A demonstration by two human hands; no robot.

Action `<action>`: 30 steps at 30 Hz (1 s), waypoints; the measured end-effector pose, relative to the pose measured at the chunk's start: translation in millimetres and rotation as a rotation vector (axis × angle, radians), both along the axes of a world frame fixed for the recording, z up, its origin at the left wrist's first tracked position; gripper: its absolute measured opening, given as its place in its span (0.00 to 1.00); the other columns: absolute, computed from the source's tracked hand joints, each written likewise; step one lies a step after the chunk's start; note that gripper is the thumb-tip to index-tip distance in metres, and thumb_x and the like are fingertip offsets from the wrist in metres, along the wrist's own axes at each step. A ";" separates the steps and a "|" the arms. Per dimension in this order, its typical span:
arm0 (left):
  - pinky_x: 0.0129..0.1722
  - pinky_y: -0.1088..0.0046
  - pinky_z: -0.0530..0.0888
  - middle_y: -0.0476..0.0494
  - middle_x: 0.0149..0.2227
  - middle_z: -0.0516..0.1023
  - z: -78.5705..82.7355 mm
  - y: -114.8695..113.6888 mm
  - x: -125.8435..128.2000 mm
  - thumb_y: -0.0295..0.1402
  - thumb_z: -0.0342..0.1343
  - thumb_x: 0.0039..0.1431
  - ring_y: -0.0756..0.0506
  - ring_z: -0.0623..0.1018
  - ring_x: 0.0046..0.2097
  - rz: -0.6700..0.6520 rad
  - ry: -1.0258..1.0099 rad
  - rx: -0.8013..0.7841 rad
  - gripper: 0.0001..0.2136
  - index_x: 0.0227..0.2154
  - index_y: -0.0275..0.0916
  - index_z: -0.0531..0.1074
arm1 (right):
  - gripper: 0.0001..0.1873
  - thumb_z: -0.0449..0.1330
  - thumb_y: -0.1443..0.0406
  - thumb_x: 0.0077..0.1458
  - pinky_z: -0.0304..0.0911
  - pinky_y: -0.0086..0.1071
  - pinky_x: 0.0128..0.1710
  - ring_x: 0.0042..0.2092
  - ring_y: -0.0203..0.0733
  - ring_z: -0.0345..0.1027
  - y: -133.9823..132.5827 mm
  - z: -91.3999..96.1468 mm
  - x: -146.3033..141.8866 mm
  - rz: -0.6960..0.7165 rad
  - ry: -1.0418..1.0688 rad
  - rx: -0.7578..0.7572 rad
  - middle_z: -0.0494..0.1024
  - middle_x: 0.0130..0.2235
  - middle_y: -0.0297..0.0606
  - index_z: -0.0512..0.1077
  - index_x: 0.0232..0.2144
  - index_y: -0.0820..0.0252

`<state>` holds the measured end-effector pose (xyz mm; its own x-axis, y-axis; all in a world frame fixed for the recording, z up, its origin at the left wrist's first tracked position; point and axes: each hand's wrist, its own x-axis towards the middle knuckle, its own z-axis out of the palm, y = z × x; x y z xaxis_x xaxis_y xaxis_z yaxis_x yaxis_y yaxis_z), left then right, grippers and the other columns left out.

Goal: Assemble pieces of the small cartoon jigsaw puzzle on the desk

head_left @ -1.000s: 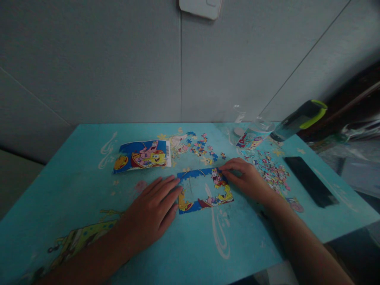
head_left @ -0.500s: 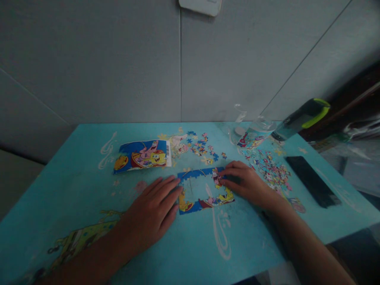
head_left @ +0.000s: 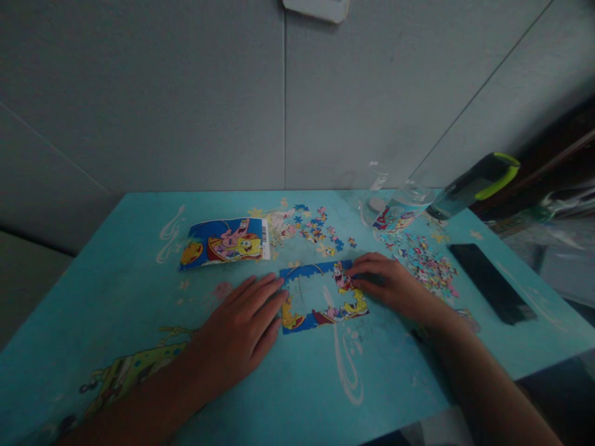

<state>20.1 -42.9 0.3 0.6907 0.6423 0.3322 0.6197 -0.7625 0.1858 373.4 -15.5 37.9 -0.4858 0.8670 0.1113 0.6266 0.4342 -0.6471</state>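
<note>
A partly assembled jigsaw puzzle lies on the table, its blue and yellow cartoon border joined around an open middle. My left hand rests flat on the table with fingers stretched out, the fingertips touching the puzzle's left edge. At the upper right side, the bent thumb and index finger of my right hand close on a pink and red puzzle piece; the other fingers cover part of that edge. Behind the puzzle lie loose blue and pink pieces.
A printed puzzle packet lies at the back left. A heap of loose pieces spreads beyond my right forearm, near a clear plastic tub, a bottle and a dark flat object. The blue table meets a grey wall.
The pink and red piece under my right fingers has shifted slightly to the right and down. My left hand stays in place at the puzzle's left edge.
</note>
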 end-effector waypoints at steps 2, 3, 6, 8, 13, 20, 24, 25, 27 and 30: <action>0.67 0.47 0.65 0.36 0.66 0.67 -0.3 -0.1 0.1 0.32 0.52 0.69 0.36 0.66 0.67 0.001 0.002 -0.003 0.20 0.62 0.37 0.68 | 0.10 0.62 0.63 0.66 0.71 0.41 0.51 0.49 0.44 0.74 0.1 -0.1 -0.6 -0.014 0.002 0.011 0.80 0.48 0.39 0.79 0.48 0.48; 0.67 0.47 0.65 0.36 0.66 0.66 -0.6 -0.1 0.2 0.32 0.52 0.69 0.36 0.66 0.67 0.002 0.001 -0.004 0.20 0.62 0.37 0.68 | 0.10 0.62 0.62 0.66 0.71 0.41 0.50 0.49 0.45 0.74 0.3 -0.5 -1.1 -0.021 0.005 0.021 0.80 0.48 0.39 0.80 0.47 0.48; 0.67 0.47 0.66 0.36 0.66 0.66 -1.3 -0.1 0.5 0.32 0.52 0.69 0.36 0.66 0.67 -0.004 -0.009 -0.002 0.20 0.62 0.37 0.68 | 0.09 0.63 0.62 0.65 0.71 0.41 0.48 0.47 0.45 0.75 1.5 -2.2 -2.9 -0.028 0.015 0.049 0.80 0.46 0.40 0.80 0.46 0.49; 0.67 0.47 0.66 0.36 0.66 0.66 -1.2 -0.2 0.7 0.32 0.52 0.69 0.36 0.66 0.67 -0.004 -0.004 -0.008 0.21 0.62 0.37 0.68 | 0.09 0.63 0.63 0.65 0.71 0.40 0.48 0.47 0.44 0.75 2.3 -3.3 -4.0 -0.024 0.016 0.067 0.81 0.45 0.40 0.80 0.46 0.50; 0.67 0.47 0.65 0.36 0.66 0.66 0.0 -0.5 0.7 0.32 0.52 0.69 0.36 0.65 0.68 -0.004 0.004 -0.008 0.20 0.62 0.37 0.68 | 0.09 0.63 0.62 0.65 0.71 0.41 0.49 0.47 0.45 0.75 3.1 -4.1 -5.4 -0.029 0.022 0.083 0.81 0.45 0.40 0.80 0.46 0.49; 0.67 0.47 0.66 0.36 0.67 0.66 -0.2 -0.3 0.4 0.32 0.52 0.69 0.36 0.66 0.68 -0.002 -0.005 -0.009 0.21 0.63 0.37 0.67 | 0.09 0.64 0.63 0.65 0.70 0.41 0.50 0.47 0.44 0.74 2.4 -2.8 -6.9 -0.039 0.009 0.064 0.81 0.45 0.39 0.80 0.47 0.50; 0.67 0.47 0.65 0.37 0.66 0.67 -0.5 -0.7 0.4 0.32 0.52 0.69 0.35 0.66 0.67 -0.001 -0.016 -0.023 0.21 0.62 0.38 0.68 | 0.10 0.64 0.63 0.64 0.70 0.42 0.50 0.48 0.45 0.75 2.5 -2.9 -7.0 -0.038 0.010 0.067 0.81 0.45 0.39 0.80 0.47 0.49; 0.67 0.47 0.65 0.37 0.66 0.67 -0.5 -0.7 0.4 0.32 0.52 0.69 0.35 0.66 0.68 0.000 -0.014 -0.021 0.21 0.62 0.37 0.68 | 0.10 0.64 0.63 0.64 0.71 0.42 0.50 0.48 0.45 0.75 2.7 -2.9 -7.0 -0.040 0.011 0.069 0.81 0.45 0.39 0.80 0.47 0.49; 0.68 0.47 0.65 0.36 0.66 0.66 -0.6 -0.7 0.5 0.32 0.52 0.69 0.36 0.66 0.68 0.000 -0.012 -0.016 0.21 0.63 0.37 0.67 | 0.10 0.64 0.64 0.64 0.71 0.42 0.50 0.47 0.45 0.75 2.9 -2.9 -7.1 -0.043 0.010 0.068 0.81 0.45 0.39 0.80 0.47 0.50; 0.68 0.47 0.65 0.36 0.66 0.66 -0.6 -0.1 0.7 0.32 0.52 0.68 0.35 0.66 0.68 -0.001 -0.014 -0.017 0.21 0.62 0.37 0.68 | 0.10 0.64 0.64 0.64 0.71 0.43 0.49 0.47 0.45 0.75 2.9 -2.7 -8.0 -0.046 0.012 0.070 0.81 0.45 0.39 0.80 0.47 0.50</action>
